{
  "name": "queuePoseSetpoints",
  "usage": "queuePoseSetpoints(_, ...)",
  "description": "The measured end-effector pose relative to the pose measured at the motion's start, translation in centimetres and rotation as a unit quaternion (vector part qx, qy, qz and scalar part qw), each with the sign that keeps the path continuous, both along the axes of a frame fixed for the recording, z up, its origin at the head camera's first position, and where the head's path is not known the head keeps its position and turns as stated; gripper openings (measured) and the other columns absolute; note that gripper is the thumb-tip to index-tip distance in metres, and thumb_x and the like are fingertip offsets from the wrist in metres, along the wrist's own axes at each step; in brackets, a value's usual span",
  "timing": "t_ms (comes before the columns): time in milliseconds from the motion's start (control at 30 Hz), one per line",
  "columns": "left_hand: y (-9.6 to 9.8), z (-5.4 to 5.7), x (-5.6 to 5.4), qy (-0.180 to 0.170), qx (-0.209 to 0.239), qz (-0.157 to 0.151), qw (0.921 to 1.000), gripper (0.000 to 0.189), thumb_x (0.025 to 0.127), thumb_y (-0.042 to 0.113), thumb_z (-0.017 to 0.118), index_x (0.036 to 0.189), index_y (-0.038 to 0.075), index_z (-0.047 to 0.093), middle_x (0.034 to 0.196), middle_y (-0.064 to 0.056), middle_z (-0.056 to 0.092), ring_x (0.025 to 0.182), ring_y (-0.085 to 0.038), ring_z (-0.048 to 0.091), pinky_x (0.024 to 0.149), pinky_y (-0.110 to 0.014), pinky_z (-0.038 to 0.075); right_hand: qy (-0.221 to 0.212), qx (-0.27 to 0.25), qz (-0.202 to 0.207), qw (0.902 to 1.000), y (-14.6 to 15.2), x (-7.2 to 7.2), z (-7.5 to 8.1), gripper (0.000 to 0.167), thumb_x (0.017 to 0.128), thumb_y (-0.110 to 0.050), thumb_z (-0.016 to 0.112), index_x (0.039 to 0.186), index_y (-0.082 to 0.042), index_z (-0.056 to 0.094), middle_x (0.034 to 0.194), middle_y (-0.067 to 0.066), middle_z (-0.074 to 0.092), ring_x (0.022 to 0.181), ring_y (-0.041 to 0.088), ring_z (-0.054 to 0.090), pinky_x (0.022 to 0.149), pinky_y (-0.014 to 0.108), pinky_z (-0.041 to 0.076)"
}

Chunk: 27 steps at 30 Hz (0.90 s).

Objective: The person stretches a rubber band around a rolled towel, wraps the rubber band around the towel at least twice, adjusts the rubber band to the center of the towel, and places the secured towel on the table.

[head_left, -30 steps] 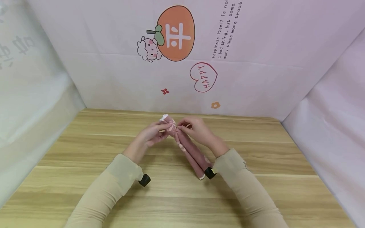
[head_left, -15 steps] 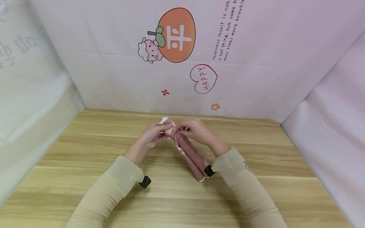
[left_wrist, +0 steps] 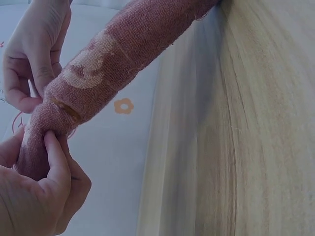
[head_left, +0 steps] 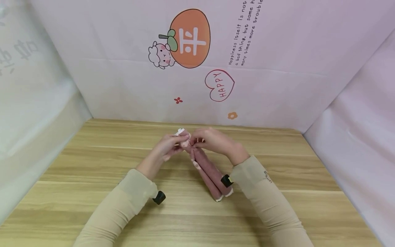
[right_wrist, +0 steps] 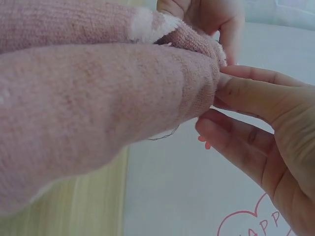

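A pink terry towel (head_left: 208, 166), rolled long and patterned in white, slants down from between the two hands in the head view. My left hand (head_left: 168, 147) grips its short upper end, thumb on top and fingers beneath. A thin brown band (left_wrist: 66, 109) crosses the towel just beyond the left thumb, where the roll narrows. At this narrowed place my right hand (head_left: 216, 140) has curled fingers and pinches the band; the fingertips are partly hidden. The right wrist view shows the thick towel roll (right_wrist: 98, 98) close up, with a fine loose thread (right_wrist: 165, 135) under it.
The wood-grain table (head_left: 92, 192) lies under both forearms. A white printed backdrop (head_left: 123, 89) rises right behind the hands, with pale cloth sides at left and right. A small black wrist camera (head_left: 159, 198) hangs below the left cuff, another black camera (head_left: 226, 180) by the right.
Both hands have come slightly down with the towel, and its lower end has dropped a little toward me. The holds look the same.
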<state>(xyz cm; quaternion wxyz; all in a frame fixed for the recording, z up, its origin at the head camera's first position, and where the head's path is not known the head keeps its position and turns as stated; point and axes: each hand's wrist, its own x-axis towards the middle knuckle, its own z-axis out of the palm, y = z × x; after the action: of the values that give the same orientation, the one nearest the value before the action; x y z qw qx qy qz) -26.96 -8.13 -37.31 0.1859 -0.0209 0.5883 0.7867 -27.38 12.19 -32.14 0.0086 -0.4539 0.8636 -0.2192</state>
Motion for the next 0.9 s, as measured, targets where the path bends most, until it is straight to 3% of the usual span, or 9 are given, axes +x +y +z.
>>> queuePoseSetpoints(200, 0.3, 0.3, -0.1, -0.018, -0.003, 0.004, 0.9998, 0.012, 0.101, 0.007, 0.065, 0.09, 0.005, 0.068, 0.087, -0.005, 0.063, 0.077, -0.013, 0.06, 0.067, -0.018, 0.054, 0.026, 0.018, 0.006, 0.9995, 0.0, 0.0, 0.1, 0.012, 0.093, 0.002, 0.073, 0.092, -0.01, 0.074, 0.093, 0.0, 0.068, 0.086, 0.012, 0.061, 0.076, 0.026, 0.053)
queuePoseSetpoints(467, 0.2, 0.2, -0.1, -0.015, -0.004, -0.005, 0.9999, 0.015, 0.101, 0.004, 0.063, 0.088, 0.005, 0.068, 0.085, -0.004, 0.064, 0.075, -0.012, 0.06, 0.067, -0.018, 0.055, 0.051, 0.024, 0.039, 0.9977, -0.1, 0.2, 0.1, 0.018, 0.089, 0.008, 0.069, 0.087, -0.009, 0.071, 0.09, 0.002, 0.064, 0.081, 0.014, 0.058, 0.071, 0.025, 0.051)
queuePoseSetpoints(667, 0.1, 0.0, -0.2, -0.016, -0.005, -0.002, 0.9999, 0.007, 0.101, 0.003, 0.061, 0.096, 0.002, 0.066, 0.083, -0.003, 0.065, 0.074, -0.011, 0.062, 0.065, -0.018, 0.055, 0.04, 0.011, 0.018, 0.999, -0.2, 0.0, -0.8, 0.02, 0.084, 0.01, 0.069, 0.083, -0.01, 0.067, 0.083, -0.003, 0.056, 0.075, 0.009, 0.052, 0.066, 0.023, 0.047)
queuePoseSetpoints(900, 0.0, -0.2, -0.2, -0.016, -0.011, -0.003, 0.9998, 0.008, 0.101, 0.004, 0.062, 0.096, 0.003, 0.068, 0.086, -0.003, 0.065, 0.076, -0.012, 0.061, 0.067, -0.019, 0.055, 0.027, 0.005, 0.016, 0.9995, 0.0, -0.1, -0.9, 0.017, 0.088, 0.008, 0.072, 0.088, -0.009, 0.07, 0.087, 0.0, 0.063, 0.079, 0.01, 0.058, 0.07, 0.022, 0.052)
